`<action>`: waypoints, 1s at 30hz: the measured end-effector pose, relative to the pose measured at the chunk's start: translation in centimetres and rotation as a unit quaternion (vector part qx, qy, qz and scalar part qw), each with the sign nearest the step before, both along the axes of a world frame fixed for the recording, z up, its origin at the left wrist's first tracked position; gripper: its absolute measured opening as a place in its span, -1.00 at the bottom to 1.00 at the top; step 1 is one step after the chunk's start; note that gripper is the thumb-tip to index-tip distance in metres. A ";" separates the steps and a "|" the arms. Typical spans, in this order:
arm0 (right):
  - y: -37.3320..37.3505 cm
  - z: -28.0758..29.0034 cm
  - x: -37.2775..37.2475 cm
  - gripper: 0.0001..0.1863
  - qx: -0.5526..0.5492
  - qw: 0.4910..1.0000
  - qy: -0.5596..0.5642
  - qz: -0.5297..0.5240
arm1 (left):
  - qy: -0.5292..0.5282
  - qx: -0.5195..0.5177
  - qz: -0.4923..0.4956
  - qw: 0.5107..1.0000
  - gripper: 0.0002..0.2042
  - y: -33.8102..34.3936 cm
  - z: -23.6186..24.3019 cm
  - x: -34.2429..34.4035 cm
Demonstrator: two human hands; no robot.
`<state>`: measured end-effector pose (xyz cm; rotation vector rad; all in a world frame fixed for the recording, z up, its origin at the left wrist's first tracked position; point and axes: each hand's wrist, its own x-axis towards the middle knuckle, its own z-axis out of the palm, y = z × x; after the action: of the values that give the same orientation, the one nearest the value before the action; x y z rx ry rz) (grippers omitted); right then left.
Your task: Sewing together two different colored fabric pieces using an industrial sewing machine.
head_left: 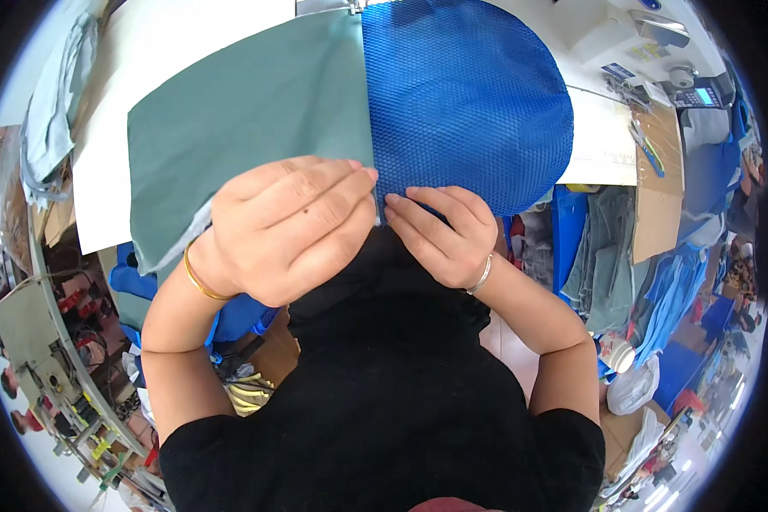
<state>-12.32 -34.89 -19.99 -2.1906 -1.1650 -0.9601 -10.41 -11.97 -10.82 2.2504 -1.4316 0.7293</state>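
Smooth grey-green fabric panel spread over a white tabletop, its straight right side meeting a blue textured mesh fabric piece with a rounded outer edge. The join runs from the far side toward the wearer's black shirt; at its far end, a metal machine part.

Left hand: fingers narrow, closed on the panel at the near end of the join; thumb hidden. Gold-coloured bangle at that wrist. Right hand: fingertips drawn together, pinching the mesh piece's near edge, just beside the left fingertips. Silver-coloured bangle at that wrist.

Right of the mesh: yellow-and-blue-handled hand tool on brown cardboard; beyond, a small lit control display.
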 end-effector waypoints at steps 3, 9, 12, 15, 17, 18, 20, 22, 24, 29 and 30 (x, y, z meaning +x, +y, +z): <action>0.0 -0.2 0.0 -0.86 0.007 1.000 -0.001 -0.004 | 0.034 0.009 0.005 0.999 -0.81 -0.2 -0.9 -0.4; 0.3 -0.4 -0.2 -0.82 0.031 0.999 -0.002 -0.010 | 0.056 -0.035 0.008 0.998 -0.84 -0.4 -2.9 -0.3; 0.2 -0.4 -0.2 -0.86 0.023 1.000 0.003 0.001 | 0.080 -0.056 0.032 0.995 -0.83 -0.2 -2.5 -0.5; 0.1 -0.4 -0.2 -0.85 0.016 1.000 -0.009 -0.002 | 0.085 -0.070 0.052 0.993 -0.80 0.1 -1.7 -0.7; 0.1 -0.2 -0.3 -0.83 0.007 1.000 -0.014 -0.025 | 0.080 -0.073 0.069 0.992 -0.80 0.3 -1.2 -0.8; 0.1 -0.2 -0.3 -0.82 0.003 0.999 -0.028 -0.042 | 0.074 -0.072 0.074 0.992 -0.80 0.3 -1.2 -0.8; 0.3 -0.1 -0.4 -0.83 0.001 0.997 -0.044 -0.071 | 0.066 -0.074 0.090 0.991 -0.79 0.3 -1.2 -0.7; 0.3 0.1 -0.5 -0.84 -0.013 0.997 -0.045 -0.066 | 0.054 -0.090 0.074 0.992 -0.80 0.4 -1.3 -0.5; 0.2 0.4 -0.7 -0.85 -0.029 0.997 -0.029 -0.064 | 0.046 -0.099 0.071 0.991 -0.82 0.4 -1.5 -0.3; -0.2 0.8 -0.5 -0.85 -0.062 0.998 -0.017 -0.022 | 0.077 -0.102 0.067 0.990 -0.75 0.9 -1.3 -0.7; -0.2 0.8 -0.4 -0.86 -0.061 0.998 -0.013 -0.011 | 0.073 -0.097 0.062 0.991 -0.75 0.9 -1.3 -0.7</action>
<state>-12.67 -35.11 -19.15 -2.2960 -1.2443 -0.9522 -11.10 -11.08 -12.16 2.2063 -1.1115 0.6943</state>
